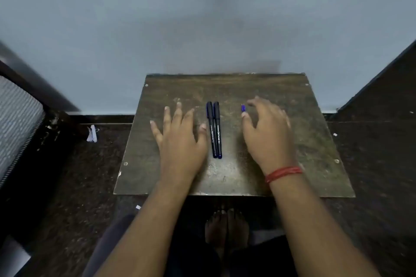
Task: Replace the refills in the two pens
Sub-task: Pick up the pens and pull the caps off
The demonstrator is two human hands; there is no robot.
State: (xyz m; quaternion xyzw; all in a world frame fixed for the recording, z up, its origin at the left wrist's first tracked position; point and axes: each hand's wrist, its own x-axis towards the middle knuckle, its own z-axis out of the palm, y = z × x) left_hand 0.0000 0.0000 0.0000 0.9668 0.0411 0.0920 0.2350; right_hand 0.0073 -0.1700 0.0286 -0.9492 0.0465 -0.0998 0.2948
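Nearest first: two bare forearms enter from the bottom of the frame and reach up onto a small worn wooden table (pixel 225 177) at centre. A red thread band (pixel 284 173) circles the right wrist.

Left hand (pixel 180 139), left of centre: palm down, fingers spread and straight, lying flat on the tabletop and holding nothing. Its thumb tip sits just beside the pens without clearly touching them.

Two dark pens (pixel 215 129), centre frame between the hands: side by side and touching along their length, caps on, long axes running near-to-far, up the frame, almost parallel with the forearms. Blue ends point toward the person; capped ends point away.

Right hand (pixel 266 132), right of centre: loosely arched above the table with fingers relaxed and slightly blurred, gripping nothing that can be seen. Apart from the pens, with bare wood between.

Farther up, just off the right thumb and forefinger tips, lies a small blue piece (pixel 243 108), too small to identify; possibly a refill end or a cap.

Judgement: both pens are unopened, so the task looks to be at its start. The left hand is the nearer to the pens, a short sideways slide away; the right is nearer the blue piece. With the pens lying lengthwise, a pinch across the barrel from either side should lift one.

Beyond the table: grey wall, dark floor, paper scrap at left.
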